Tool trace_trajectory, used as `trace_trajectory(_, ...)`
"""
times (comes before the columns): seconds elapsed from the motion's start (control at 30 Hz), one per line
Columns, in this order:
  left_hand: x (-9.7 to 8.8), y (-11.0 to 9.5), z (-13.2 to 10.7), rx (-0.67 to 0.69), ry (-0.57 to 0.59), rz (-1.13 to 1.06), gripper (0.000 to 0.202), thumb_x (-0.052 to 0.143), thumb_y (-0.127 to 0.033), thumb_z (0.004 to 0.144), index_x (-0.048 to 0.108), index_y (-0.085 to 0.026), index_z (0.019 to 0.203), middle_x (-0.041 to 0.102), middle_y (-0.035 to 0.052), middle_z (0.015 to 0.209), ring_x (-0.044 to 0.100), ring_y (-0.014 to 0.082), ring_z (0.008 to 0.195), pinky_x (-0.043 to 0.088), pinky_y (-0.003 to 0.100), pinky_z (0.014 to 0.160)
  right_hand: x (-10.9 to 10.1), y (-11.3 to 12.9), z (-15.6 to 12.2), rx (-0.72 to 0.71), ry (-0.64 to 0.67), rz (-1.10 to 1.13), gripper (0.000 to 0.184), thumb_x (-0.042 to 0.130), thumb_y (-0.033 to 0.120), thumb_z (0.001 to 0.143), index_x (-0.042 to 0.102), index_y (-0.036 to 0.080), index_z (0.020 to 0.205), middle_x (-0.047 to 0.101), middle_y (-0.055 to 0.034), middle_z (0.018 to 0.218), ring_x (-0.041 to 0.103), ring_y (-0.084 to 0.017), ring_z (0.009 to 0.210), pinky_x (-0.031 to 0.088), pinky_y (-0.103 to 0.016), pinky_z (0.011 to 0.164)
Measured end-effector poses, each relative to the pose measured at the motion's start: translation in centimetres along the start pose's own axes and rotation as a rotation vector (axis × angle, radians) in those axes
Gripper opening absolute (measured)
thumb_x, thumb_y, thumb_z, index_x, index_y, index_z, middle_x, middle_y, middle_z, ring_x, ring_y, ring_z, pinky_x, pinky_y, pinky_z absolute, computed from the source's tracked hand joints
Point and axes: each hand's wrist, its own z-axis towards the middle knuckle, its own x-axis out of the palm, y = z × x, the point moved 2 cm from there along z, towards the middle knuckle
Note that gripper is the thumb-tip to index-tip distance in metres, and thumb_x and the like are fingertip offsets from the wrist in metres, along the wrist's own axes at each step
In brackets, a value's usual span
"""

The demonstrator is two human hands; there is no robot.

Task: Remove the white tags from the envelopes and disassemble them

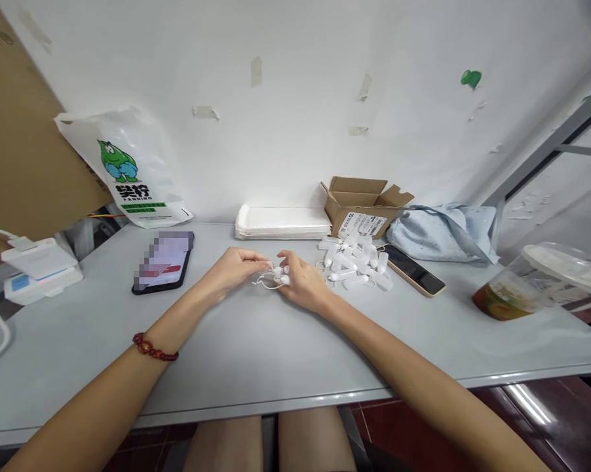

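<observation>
Over the middle of the table, my right hand (305, 282) is closed around a few small white plastic tubes with looped cords (278, 275). My left hand (236, 270) meets it from the left, thumb and forefinger pinched at the edge of the same bunch. White cords hang below the fingers, and part of the bunch is hidden by my right hand. Just right of that hand lies a loose pile of similar frosted tubes (354, 262), some with thin loops attached.
Behind are a stack of white padded envelopes (283, 221) and an open cardboard box (357, 206). Phones lie at left (164, 262) and right (413, 269). A plastic drink cup (509, 292) stands right, near a light blue pouch (443, 231); a white bag (128, 170) leans left.
</observation>
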Motion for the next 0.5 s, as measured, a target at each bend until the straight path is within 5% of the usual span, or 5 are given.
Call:
trace_trajectory(0.13, 0.77, -0.23, -0.26, 0.083, 0.068, 0.119, 0.028, 0.066, -0.04, 0.066, 0.071, -0.014, 0.074, 0.061, 0.0011, 0.062, 0.047, 0.0109, 0.054, 0.03, 0.023, 0.049, 0.04, 0.12, -0.11, -0.029, 0.003, 0.002, 0.055, 0.056, 0.02, 0.077, 0.031, 0.018, 0.125, 0.06, -0.0115, 0.112, 0.058, -0.022, 0.1, 0.042, -0.029, 0.071)
trace_trajectory(0.5, 0.48, -0.13, -0.09, 0.226, 0.038, 0.312, 0.028, 0.061, -0.041, 0.07, 0.064, -0.014, 0.066, 0.036, -0.0059, 0.048, 0.031, 0.0078, 0.046, 0.02, 0.023, 0.045, -0.05, 0.28, 0.09, -0.016, 0.031, -0.082, 0.037, 0.058, 0.025, 0.079, 0.046, 0.017, 0.113, 0.062, -0.0113, 0.108, 0.06, -0.021, 0.091, 0.041, -0.028, 0.07)
